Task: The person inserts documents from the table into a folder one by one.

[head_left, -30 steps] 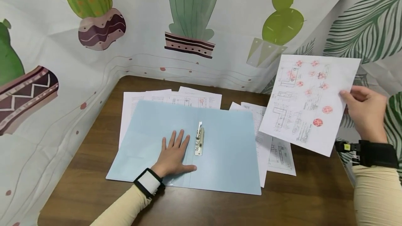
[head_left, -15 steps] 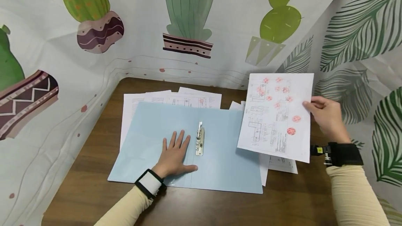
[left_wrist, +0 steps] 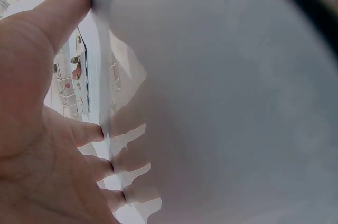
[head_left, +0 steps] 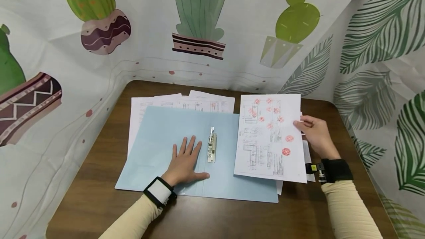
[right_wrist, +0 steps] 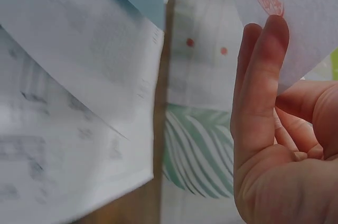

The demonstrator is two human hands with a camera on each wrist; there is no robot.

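Note:
A light blue folder (head_left: 159, 124) lies spread on the table, with a metal clip mechanism (head_left: 211, 148) near its middle. Fingers spread, my left hand (head_left: 184, 161) rests flat on the folder's left cover, just left of the clip; the left wrist view shows its palm (left_wrist: 37, 166) side-on against the smooth cover. My right hand (head_left: 313, 132) pinches the right edge of a printed sheet (head_left: 270, 139) bearing technical drawings and red round stamps. That sheet hangs over the folder's right cover and overlaps it. In the right wrist view, thumb and fingers (right_wrist: 261, 86) hold the paper's edge.
Several printed papers (head_left: 139, 111) stick out from under the folder's back left. More papers (right_wrist: 105, 76) lie under its right side. The brown wooden table (head_left: 232, 220) meets a white cloth backdrop (head_left: 152, 17) with cactus and leaf prints behind and at the sides.
My right hand has carried the stamped sheet leftward and down, from beyond the folder's right side to over its right cover. The left hand has stayed in place on the folder.

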